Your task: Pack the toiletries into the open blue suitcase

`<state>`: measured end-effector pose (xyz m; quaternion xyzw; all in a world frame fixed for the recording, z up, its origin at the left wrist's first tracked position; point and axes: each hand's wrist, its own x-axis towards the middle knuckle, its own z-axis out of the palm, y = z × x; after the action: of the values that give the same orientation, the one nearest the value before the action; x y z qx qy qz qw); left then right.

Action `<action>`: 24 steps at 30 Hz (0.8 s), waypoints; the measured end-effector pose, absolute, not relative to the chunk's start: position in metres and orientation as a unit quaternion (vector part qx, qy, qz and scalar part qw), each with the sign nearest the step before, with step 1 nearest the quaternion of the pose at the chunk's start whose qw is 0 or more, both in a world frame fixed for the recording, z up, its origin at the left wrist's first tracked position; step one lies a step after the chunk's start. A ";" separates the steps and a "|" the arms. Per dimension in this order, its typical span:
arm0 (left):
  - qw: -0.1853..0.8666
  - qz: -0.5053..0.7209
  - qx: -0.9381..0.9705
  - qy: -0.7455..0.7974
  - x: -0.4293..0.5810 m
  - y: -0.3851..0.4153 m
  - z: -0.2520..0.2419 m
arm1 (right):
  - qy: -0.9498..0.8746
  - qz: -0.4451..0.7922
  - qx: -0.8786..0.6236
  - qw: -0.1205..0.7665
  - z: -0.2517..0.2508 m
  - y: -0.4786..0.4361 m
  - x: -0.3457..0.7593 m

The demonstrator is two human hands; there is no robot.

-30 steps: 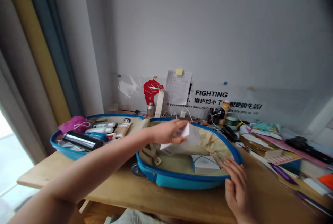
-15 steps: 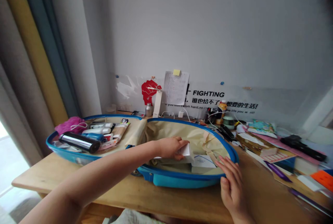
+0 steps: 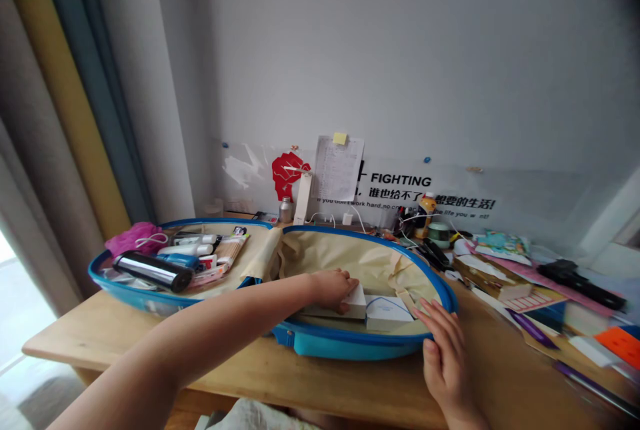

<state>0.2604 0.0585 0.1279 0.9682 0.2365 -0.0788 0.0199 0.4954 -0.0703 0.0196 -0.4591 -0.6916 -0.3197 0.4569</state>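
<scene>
A blue suitcase [image 3: 360, 348] with beige lining lies open on the wooden table. Inside its right half, my left hand [image 3: 334, 289] has its curled fingers on a white box [image 3: 357, 301], which sits low in the case. Just right of that, a second white box [image 3: 389, 311] with a blue line on it lies close alongside. My left forearm hides part of the case's front rim. On the right front rim rests my right hand [image 3: 445, 350], its fingers stretched out and holding nothing.
The left half holds a black cylinder [image 3: 153, 273], a pink bath puff [image 3: 136, 239], a bundle of wooden sticks [image 3: 231, 252] and several tubes. Papers, pens and a jar [image 3: 439, 235] clutter the table [image 3: 500, 377] to the right. A wall stands behind.
My left hand has lowered the white box into the case and slightly left, so it now lies level beside the other box. My right hand stays on the rim.
</scene>
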 end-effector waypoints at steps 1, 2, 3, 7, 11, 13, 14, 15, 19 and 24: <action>0.020 -0.080 0.968 0.237 0.260 0.059 0.126 | -0.692 -0.319 -0.460 0.456 0.019 -0.070 0.496; 0.020 -0.082 0.968 0.238 0.260 0.060 0.125 | -0.692 -0.318 -0.461 0.455 0.019 -0.070 0.496; 0.021 -0.082 0.967 0.239 0.260 0.061 0.123 | -0.693 -0.317 -0.461 0.455 0.019 -0.070 0.496; 0.024 -0.086 0.966 0.245 0.257 0.066 0.117 | -0.690 -0.311 -0.462 0.462 0.018 -0.070 0.496; 0.028 -0.101 0.959 0.263 0.253 0.070 0.110 | -0.688 -0.308 -0.463 0.465 0.017 -0.069 0.497; 0.034 -0.105 0.957 0.269 0.252 0.070 0.109 | -0.686 -0.307 -0.462 0.471 0.016 -0.068 0.497; 0.037 -0.105 0.956 0.272 0.251 0.070 0.110 | -0.686 -0.308 -0.461 0.472 0.016 -0.068 0.497; 0.041 -0.103 0.955 0.274 0.251 0.069 0.111 | -0.685 -0.310 -0.461 0.471 0.016 -0.068 0.497; 0.056 -0.061 0.959 0.271 0.239 0.064 0.132 | -0.687 -0.322 -0.465 0.456 0.016 -0.067 0.498; 0.070 0.075 0.954 0.283 0.169 0.051 0.169 | -0.692 -0.330 -0.453 0.454 0.017 -0.067 0.498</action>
<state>0.1692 0.0506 0.1695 0.9535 0.2835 0.0749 0.0698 0.4979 -0.0674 0.0170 -0.4534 -0.6924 -0.3295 0.4543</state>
